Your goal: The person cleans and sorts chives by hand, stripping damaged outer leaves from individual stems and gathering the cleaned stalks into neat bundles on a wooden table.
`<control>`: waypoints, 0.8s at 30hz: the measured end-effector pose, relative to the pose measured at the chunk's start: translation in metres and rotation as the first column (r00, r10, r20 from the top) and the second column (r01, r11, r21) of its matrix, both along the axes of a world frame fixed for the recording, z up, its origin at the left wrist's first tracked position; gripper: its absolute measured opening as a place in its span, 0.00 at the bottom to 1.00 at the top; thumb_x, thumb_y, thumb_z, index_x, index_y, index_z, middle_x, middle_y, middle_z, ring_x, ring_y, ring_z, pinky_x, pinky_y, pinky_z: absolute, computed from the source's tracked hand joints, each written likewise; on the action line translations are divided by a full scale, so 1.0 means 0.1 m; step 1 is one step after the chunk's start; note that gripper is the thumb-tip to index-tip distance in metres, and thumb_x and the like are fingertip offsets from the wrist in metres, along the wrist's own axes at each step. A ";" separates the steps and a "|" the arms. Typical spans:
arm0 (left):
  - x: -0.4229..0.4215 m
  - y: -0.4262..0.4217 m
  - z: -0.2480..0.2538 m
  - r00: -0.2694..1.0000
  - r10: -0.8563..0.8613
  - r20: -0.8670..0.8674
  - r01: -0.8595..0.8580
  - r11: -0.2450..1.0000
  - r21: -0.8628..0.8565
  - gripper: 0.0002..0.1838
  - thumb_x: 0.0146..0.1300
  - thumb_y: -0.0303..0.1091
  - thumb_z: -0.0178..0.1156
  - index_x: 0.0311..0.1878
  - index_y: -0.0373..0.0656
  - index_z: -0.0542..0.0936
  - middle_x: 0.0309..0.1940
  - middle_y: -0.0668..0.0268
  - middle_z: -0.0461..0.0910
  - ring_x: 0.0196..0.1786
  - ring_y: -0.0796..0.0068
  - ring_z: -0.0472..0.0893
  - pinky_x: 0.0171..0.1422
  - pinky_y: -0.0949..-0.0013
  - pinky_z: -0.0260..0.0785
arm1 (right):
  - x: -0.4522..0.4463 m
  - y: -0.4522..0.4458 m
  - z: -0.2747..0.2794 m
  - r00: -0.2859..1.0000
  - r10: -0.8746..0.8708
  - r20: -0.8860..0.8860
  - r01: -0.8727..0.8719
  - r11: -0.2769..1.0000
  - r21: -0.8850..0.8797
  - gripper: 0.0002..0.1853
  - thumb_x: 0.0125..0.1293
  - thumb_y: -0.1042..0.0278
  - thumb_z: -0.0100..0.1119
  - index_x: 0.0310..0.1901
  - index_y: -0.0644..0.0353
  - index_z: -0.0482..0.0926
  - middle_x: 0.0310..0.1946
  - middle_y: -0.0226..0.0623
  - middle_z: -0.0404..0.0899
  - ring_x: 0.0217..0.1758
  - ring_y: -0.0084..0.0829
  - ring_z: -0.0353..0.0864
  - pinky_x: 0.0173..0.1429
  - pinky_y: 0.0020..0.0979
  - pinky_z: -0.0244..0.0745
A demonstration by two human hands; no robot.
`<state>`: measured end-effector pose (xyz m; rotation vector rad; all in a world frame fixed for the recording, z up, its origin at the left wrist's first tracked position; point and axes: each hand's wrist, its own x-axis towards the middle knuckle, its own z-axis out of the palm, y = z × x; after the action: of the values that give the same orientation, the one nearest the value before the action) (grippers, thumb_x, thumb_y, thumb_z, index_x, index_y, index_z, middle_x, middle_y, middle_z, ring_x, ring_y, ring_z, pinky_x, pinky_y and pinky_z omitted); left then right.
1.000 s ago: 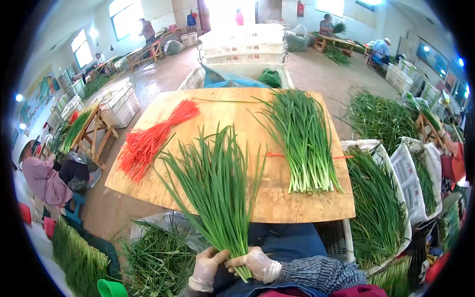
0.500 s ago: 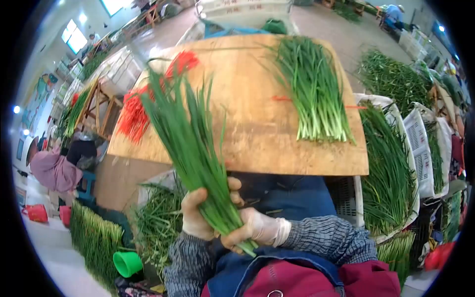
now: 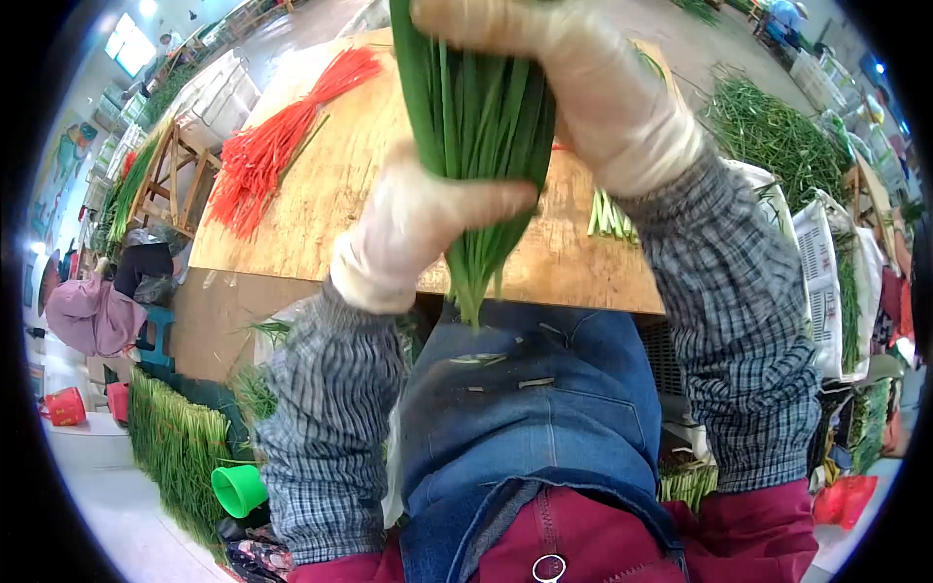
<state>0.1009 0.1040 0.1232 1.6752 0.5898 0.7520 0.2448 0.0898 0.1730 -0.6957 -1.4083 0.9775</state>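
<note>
A bundle of long green leaves [image 3: 486, 126] hangs upright close to the camera, its leaf tips pointing down over my lap. My left hand [image 3: 423, 219], in a pale glove, is wrapped round its lower part, thumb across the front. Higher up, my right hand [image 3: 593, 78], also gloved, grips the bundle near the top edge of the view. Behind them lies the wooden board [image 3: 321, 219] with a pile of red ties [image 3: 277, 141] on its left. Pale stalk ends of a second bundle [image 3: 610, 216] show beside my right wrist; my arm hides most of it.
Crates with greens [image 3: 826, 282] stand at the right, below a leafy heap [image 3: 777, 136]. At the left are a seated person in pink [image 3: 97, 316], rows of upright greens [image 3: 180, 447] and a green cup [image 3: 239, 490]. Another person in blue [image 3: 780, 24] is far right.
The bundle has been raised toward the camera and turned over, so its leaf tips now point down. Both hands have moved up with it, my right hand highest. The view has tilted down.
</note>
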 end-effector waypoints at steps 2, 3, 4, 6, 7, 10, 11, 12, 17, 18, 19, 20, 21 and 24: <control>0.08 0.21 0.11 0.993 -0.086 0.087 0.076 0.991 0.112 0.17 0.45 0.29 0.63 0.40 0.34 0.78 0.33 0.59 0.81 0.36 0.69 0.81 0.42 0.70 0.73 | 0.04 0.01 0.23 0.997 -0.041 0.070 0.034 0.995 0.095 0.14 0.53 0.66 0.64 0.38 0.67 0.79 0.30 0.42 0.81 0.29 0.30 0.81 0.37 0.29 0.78; 0.11 0.30 0.15 0.993 -0.096 0.066 0.083 0.982 0.168 0.14 0.46 0.29 0.62 0.38 0.34 0.79 0.33 0.60 0.81 0.36 0.70 0.80 0.42 0.71 0.73 | 0.03 -0.02 0.35 1.000 -0.003 0.012 0.002 0.999 0.048 0.11 0.57 0.69 0.60 0.37 0.68 0.78 0.30 0.44 0.80 0.28 0.31 0.80 0.32 0.29 0.78; 0.12 0.36 0.18 0.994 -0.104 0.045 0.092 0.971 0.222 0.12 0.47 0.28 0.62 0.36 0.35 0.79 0.33 0.61 0.81 0.36 0.71 0.80 0.43 0.72 0.73 | 0.03 -0.02 0.36 0.999 -0.028 0.026 0.026 0.997 0.079 0.11 0.56 0.68 0.60 0.37 0.68 0.78 0.29 0.43 0.80 0.27 0.31 0.80 0.32 0.29 0.78; 0.13 0.44 0.18 0.996 -0.086 0.013 0.080 0.969 0.235 0.12 0.48 0.27 0.64 0.38 0.36 0.80 0.32 0.61 0.82 0.34 0.73 0.80 0.40 0.73 0.73 | 0.03 -0.03 0.36 0.997 -0.061 0.047 0.055 0.992 0.113 0.11 0.55 0.69 0.61 0.36 0.69 0.79 0.28 0.43 0.80 0.27 0.31 0.80 0.31 0.29 0.78; 0.14 0.48 0.13 0.998 -0.070 -0.002 0.068 0.965 0.254 0.13 0.48 0.29 0.65 0.38 0.36 0.80 0.30 0.61 0.82 0.32 0.74 0.81 0.37 0.73 0.73 | 0.04 0.00 0.30 0.973 -0.163 0.164 0.120 0.962 0.244 0.11 0.55 0.69 0.62 0.36 0.69 0.79 0.28 0.42 0.80 0.27 0.31 0.80 0.31 0.28 0.78; 0.12 0.54 -0.09 0.995 -0.086 -0.053 0.095 0.973 0.210 0.16 0.47 0.30 0.67 0.40 0.35 0.79 0.31 0.61 0.82 0.32 0.74 0.80 0.37 0.73 0.73 | 0.05 0.13 -0.04 0.848 -0.445 0.288 0.291 0.845 0.448 0.13 0.53 0.71 0.62 0.38 0.70 0.78 0.30 0.42 0.81 0.30 0.29 0.80 0.34 0.26 0.77; 0.13 0.56 -0.23 0.992 -0.107 -0.065 0.116 0.981 0.156 0.16 0.48 0.30 0.67 0.41 0.34 0.79 0.32 0.61 0.82 0.33 0.74 0.80 0.38 0.72 0.73 | 0.02 0.15 -0.15 0.906 -0.392 0.160 0.348 0.905 0.245 0.14 0.52 0.72 0.63 0.39 0.70 0.78 0.31 0.41 0.81 0.31 0.28 0.80 0.35 0.25 0.76; 0.14 0.56 -0.31 0.989 -0.130 -0.073 0.137 0.985 0.101 0.17 0.48 0.30 0.66 0.41 0.33 0.78 0.33 0.61 0.82 0.34 0.73 0.80 0.39 0.72 0.72 | -0.04 0.17 -0.25 0.930 -0.368 0.006 0.366 0.926 0.092 0.15 0.51 0.70 0.64 0.40 0.70 0.78 0.32 0.41 0.81 0.31 0.28 0.80 0.35 0.25 0.75; 0.27 0.58 -0.30 0.975 -0.212 -0.067 0.221 0.955 0.197 0.17 0.52 0.35 0.65 0.43 0.35 0.78 0.32 0.62 0.81 0.35 0.73 0.79 0.43 0.72 0.71 | 0.06 0.12 -0.04 0.888 -0.448 0.103 0.460 0.863 -0.211 0.11 0.55 0.74 0.60 0.39 0.69 0.78 0.30 0.41 0.81 0.28 0.27 0.79 0.32 0.25 0.76; 0.33 0.61 -0.18 0.966 -0.253 -0.050 0.256 0.922 0.290 0.20 0.53 0.41 0.64 0.43 0.36 0.78 0.33 0.60 0.81 0.35 0.71 0.79 0.43 0.71 0.72 | 0.18 0.13 0.00 0.954 -0.300 -0.013 0.300 0.954 -0.013 0.09 0.56 0.76 0.57 0.37 0.71 0.78 0.29 0.42 0.80 0.26 0.28 0.79 0.29 0.27 0.77; 0.41 0.64 -0.04 0.958 -0.269 -0.099 0.286 0.910 0.301 0.20 0.53 0.42 0.63 0.43 0.36 0.78 0.33 0.60 0.81 0.36 0.71 0.79 0.43 0.71 0.72 | 0.28 0.24 0.08 0.943 -0.331 -0.020 0.331 0.937 0.113 0.09 0.56 0.76 0.57 0.37 0.73 0.77 0.28 0.43 0.80 0.25 0.30 0.79 0.28 0.28 0.76; 0.53 0.67 0.06 0.947 -0.283 -0.150 0.317 0.896 0.312 0.21 0.53 0.44 0.63 0.43 0.36 0.78 0.33 0.60 0.81 0.36 0.71 0.80 0.43 0.71 0.72 | 0.39 0.26 0.20 0.950 -0.310 -0.024 0.311 0.950 0.014 0.08 0.58 0.76 0.54 0.36 0.74 0.76 0.27 0.43 0.79 0.25 0.32 0.79 0.29 0.30 0.77; 0.68 0.73 0.08 0.951 -0.291 -0.108 0.310 0.861 0.403 0.22 0.53 0.46 0.63 0.43 0.37 0.78 0.33 0.61 0.81 0.34 0.72 0.79 0.41 0.71 0.72 | 0.50 0.28 0.33 0.956 -0.292 -0.032 0.288 0.954 -0.087 0.08 0.59 0.76 0.52 0.36 0.74 0.75 0.26 0.43 0.79 0.25 0.33 0.78 0.30 0.32 0.77; 1.13 0.77 0.08 0.934 -0.351 0.064 0.297 0.865 0.403 0.18 0.54 0.47 0.63 0.37 0.40 0.79 0.23 0.66 0.78 0.19 0.79 0.74 0.24 0.76 0.67 | 0.85 0.46 0.58 0.914 -0.404 0.038 0.376 0.808 -0.453 0.09 0.60 0.75 0.50 0.36 0.74 0.74 0.25 0.44 0.78 0.25 0.36 0.78 0.32 0.36 0.78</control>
<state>0.2144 0.1808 0.1315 2.0033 0.0490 0.7583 0.3303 0.1355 0.2313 -1.2407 -0.9249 0.9876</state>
